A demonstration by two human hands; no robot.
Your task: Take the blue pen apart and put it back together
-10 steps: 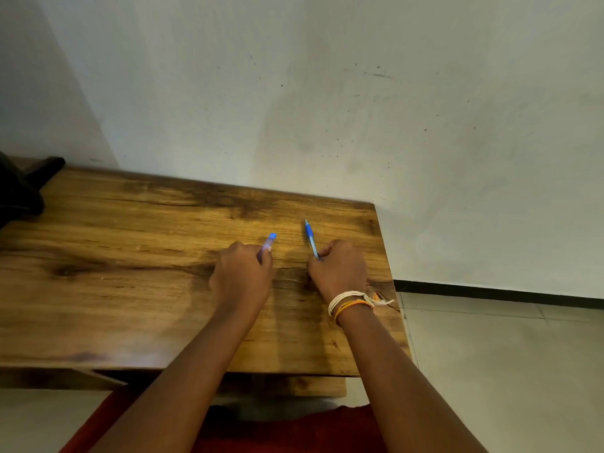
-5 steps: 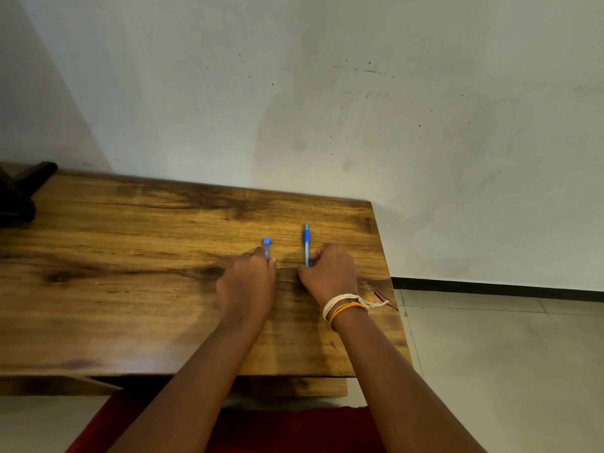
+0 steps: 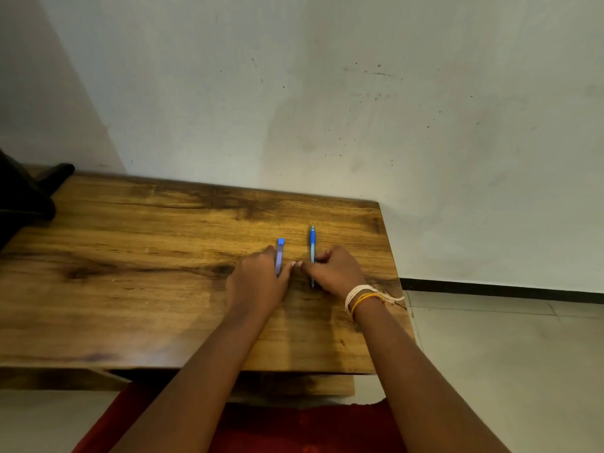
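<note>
Step in hand: the blue pen is lying in two parts on the wooden table (image 3: 130,289), so by my judgement the person is finishing the taking-apart, or is standing at the turn toward reassembly; which of the two cannot be told.
Left hand: the left hand (image 3: 258,282) is resting low on the table, its fingers curling round the lower end of the translucent blue barrel (image 3: 279,255), which is pointing away from the person.
Right hand: the right hand (image 3: 336,273) is pinching the front section with its refill (image 3: 312,248) near mid-length; the tip is pointing toward the wall (image 3: 359,109), and a thin blue length is showing below the fingers.
Relation of parts: the two pieces are lying side by side, roughly parallel, near one another but apart; the fingertips of the two hands are almost meeting between them.
Wrist: corded bands (image 3: 362,297) are sitting on the right wrist.
Surroundings: a dark object (image 3: 29,194) is sitting at the table's far left edge.
Next move, as judged: if reassembly is following, it is calling for lifting both pieces, bringing the thin refill end into line with the barrel's open mouth, sliding it in straight, then twisting or pressing the joint closed.
Not determinable: whether a spring or other small part is lying loose.
</note>
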